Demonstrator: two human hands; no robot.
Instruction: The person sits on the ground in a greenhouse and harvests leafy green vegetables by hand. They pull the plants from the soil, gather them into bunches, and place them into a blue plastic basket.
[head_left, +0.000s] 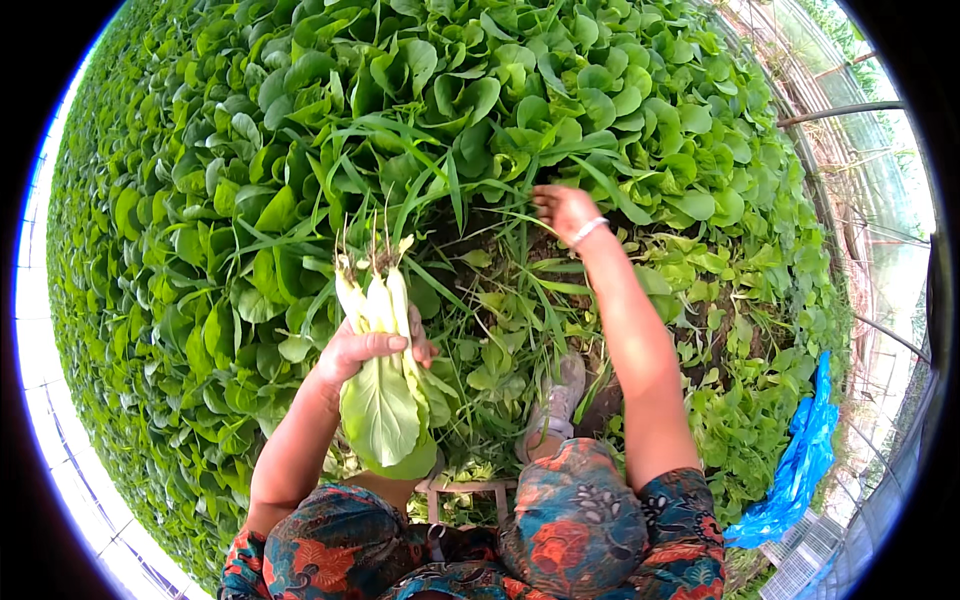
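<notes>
My left hand (375, 341) is closed round a bunch of uprooted leafy greens (381, 412), white stems and thin roots upward, broad green leaves hanging below the fist. My right hand (562, 212), with a pale bracelet at the wrist, is at the edge of the standing greens (465, 97), among long grass blades (529, 225). Its fingers are curled, and whether they hold a grass blade is unclear. Between the arms lies ground strewn with pulled grass and small yellowish leaves (495, 360).
Dense leafy greens reach left and ahead. A shoe (559, 397) stands between my arms, near a low stool frame (465, 487). At the right lie a blue plastic sheet (795, 465) and printed paper (806, 551), beside the greenhouse's plastic wall (885, 225) and its bent poles.
</notes>
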